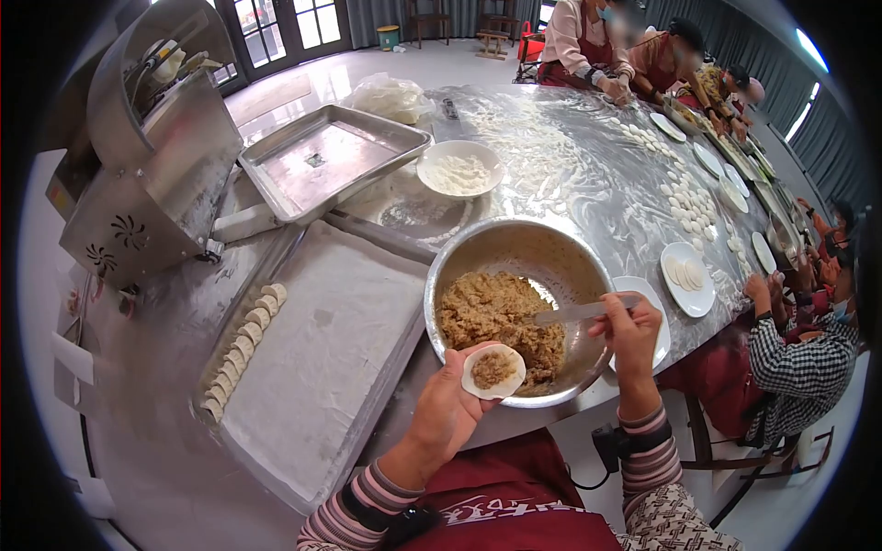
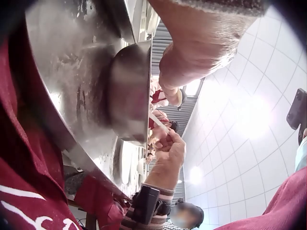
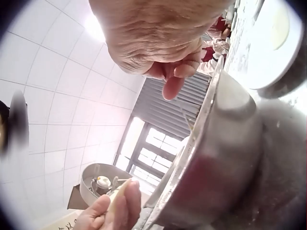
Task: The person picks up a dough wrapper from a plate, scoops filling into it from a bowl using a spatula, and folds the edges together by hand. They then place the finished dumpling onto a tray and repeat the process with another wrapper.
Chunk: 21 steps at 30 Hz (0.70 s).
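My left hand point(image 1: 441, 413) holds a round dumpling wrapper point(image 1: 514, 377) at the near rim of the steel bowl point(image 1: 591, 262), thumb at its edge. A mound of brown filling point(image 1: 492, 369) sits in the middle of the wrapper. Over the right side of the bowl, my right hand point(image 1: 634, 338) grips a flat, pale spatula point(image 1: 577, 313). Its tip points left, at the filling mixture point(image 1: 487, 308) heaped in the bowl. The right wrist view shows the wrapper point(image 3: 116, 203) edge-on between thumb and fingers.
Left of the bowl lies a lined tray point(image 1: 322, 367) with a row of folded dumplings point(image 1: 241, 354). Beyond stand an empty metal tray point(image 1: 331, 151), a flour bowl point(image 1: 459, 172) and a steel machine point(image 1: 152, 174). A plate of wrappers point(image 1: 687, 292) is right; people work along the table.
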Tool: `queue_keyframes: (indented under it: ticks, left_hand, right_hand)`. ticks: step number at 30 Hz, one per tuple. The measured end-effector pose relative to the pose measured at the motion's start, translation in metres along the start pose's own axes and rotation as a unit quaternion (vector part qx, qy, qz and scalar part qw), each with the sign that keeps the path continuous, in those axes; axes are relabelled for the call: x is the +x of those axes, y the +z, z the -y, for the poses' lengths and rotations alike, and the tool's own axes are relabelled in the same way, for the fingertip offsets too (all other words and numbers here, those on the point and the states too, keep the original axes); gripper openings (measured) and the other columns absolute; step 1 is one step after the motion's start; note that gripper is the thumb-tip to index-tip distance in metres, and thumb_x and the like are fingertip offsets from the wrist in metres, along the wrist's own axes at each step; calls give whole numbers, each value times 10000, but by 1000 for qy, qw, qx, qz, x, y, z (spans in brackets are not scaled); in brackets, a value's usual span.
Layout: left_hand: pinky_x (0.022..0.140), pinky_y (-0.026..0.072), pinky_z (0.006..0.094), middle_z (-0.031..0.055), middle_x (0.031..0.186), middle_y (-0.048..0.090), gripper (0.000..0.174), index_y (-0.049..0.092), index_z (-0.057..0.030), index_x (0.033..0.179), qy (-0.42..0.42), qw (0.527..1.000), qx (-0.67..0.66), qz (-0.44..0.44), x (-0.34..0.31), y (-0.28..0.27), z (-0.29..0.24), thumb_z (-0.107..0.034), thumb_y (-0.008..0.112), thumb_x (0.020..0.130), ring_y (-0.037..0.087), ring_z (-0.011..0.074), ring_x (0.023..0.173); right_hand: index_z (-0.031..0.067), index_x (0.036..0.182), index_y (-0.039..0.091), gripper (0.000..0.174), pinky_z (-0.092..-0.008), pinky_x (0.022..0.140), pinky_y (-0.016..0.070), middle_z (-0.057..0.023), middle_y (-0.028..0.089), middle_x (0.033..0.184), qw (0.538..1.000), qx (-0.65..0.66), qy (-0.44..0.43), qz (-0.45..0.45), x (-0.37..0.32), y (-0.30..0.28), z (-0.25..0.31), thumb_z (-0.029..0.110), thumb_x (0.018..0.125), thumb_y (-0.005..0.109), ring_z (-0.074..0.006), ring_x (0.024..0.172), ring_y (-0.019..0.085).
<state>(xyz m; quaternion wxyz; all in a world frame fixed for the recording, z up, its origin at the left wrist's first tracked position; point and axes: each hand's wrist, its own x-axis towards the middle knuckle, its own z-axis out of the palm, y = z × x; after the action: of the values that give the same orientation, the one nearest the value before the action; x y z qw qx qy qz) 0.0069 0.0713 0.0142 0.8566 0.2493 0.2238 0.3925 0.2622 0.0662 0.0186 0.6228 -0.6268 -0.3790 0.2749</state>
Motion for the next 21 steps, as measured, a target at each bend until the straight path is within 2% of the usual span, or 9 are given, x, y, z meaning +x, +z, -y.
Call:
queue_keyframes:
  ticks: [1, 2, 4, 5, 6, 8, 15, 19, 21]
  left_hand:
    - [1009, 417, 375, 138, 1281, 518, 620, 399, 35, 1341, -1, 1000, -10, 6, -1, 0, 0, -475, 293, 1005, 511, 217, 1185]
    - [1009, 417, 375, 138, 1281, 518, 620, 399, 35, 1341, 1, 1000, -10, 8, -1, 0, -1, -475, 293, 1005, 511, 217, 1185]
    - [995, 422, 371, 147, 1287, 512, 688, 381, 43, 1342, -5, 1000, 14, -2, 0, 2, 1, -536, 309, 979, 517, 248, 1181]
    - [995, 422, 371, 147, 1287, 512, 688, 381, 43, 1342, -7, 1000, 12, -1, 0, 3, 2, -536, 309, 979, 517, 248, 1181]
    - [1007, 412, 375, 151, 1294, 507, 683, 385, 46, 1343, -7, 1000, 10, 7, 0, 5, 3, -529, 306, 982, 511, 248, 1189]
    - [1019, 402, 379, 155, 1301, 503, 679, 388, 49, 1343, -8, 1000, 8, 15, 0, 8, 4, -521, 303, 985, 506, 249, 1197]
    - [1045, 376, 389, 164, 1299, 508, 661, 397, 66, 1334, 5, 999, 19, 25, -3, 9, 6, -492, 288, 997, 490, 243, 1215]
    - [1043, 373, 380, 160, 1289, 516, 676, 402, 69, 1329, 14, 999, 24, 16, -2, 5, 6, -506, 292, 992, 492, 238, 1211]
    - [1039, 377, 379, 158, 1287, 518, 679, 402, 68, 1330, 17, 999, 29, 18, -2, 5, 6, -510, 292, 990, 495, 236, 1206]
  right_hand:
    - [-13, 880, 622, 125, -210, 409, 408, -75, 628, 641, 1000, -6, -2, -27, -4, -3, 6, 102, 907, 579, -115, 487, 599]
    - [-13, 880, 622, 125, -210, 409, 408, -75, 628, 641, 1000, -7, -4, -27, -10, -5, 11, 102, 907, 579, -115, 487, 599]
    - [4, 875, 626, 141, -203, 391, 384, -78, 630, 630, 986, 161, 51, -12, -24, -10, 20, 127, 914, 571, -120, 471, 597]
    - [-2, 892, 620, 159, -209, 387, 395, -96, 641, 653, 979, 179, 97, 18, -32, -12, 24, 137, 924, 552, -132, 476, 601]
    - [-2, 892, 620, 159, -209, 387, 395, -96, 641, 653, 979, 178, 97, 16, -37, -11, 24, 137, 924, 552, -132, 476, 601]
    - [-11, 919, 611, 159, -216, 388, 411, -109, 648, 677, 959, 232, 136, 86, -45, -6, 25, 132, 930, 541, -136, 486, 604]
    - [-13, 928, 604, 152, -225, 391, 425, -119, 649, 687, 954, 219, 182, 96, -47, 3, 16, 126, 931, 542, -139, 489, 604]
    - [-8, 926, 608, 145, -223, 390, 426, -119, 654, 689, 958, 203, 181, 93, -48, 0, 17, 125, 929, 549, -140, 490, 606]
    - [-6, 921, 611, 144, -219, 390, 428, -117, 656, 686, 952, 247, 159, 89, -50, 0, 19, 128, 924, 560, -140, 489, 608]
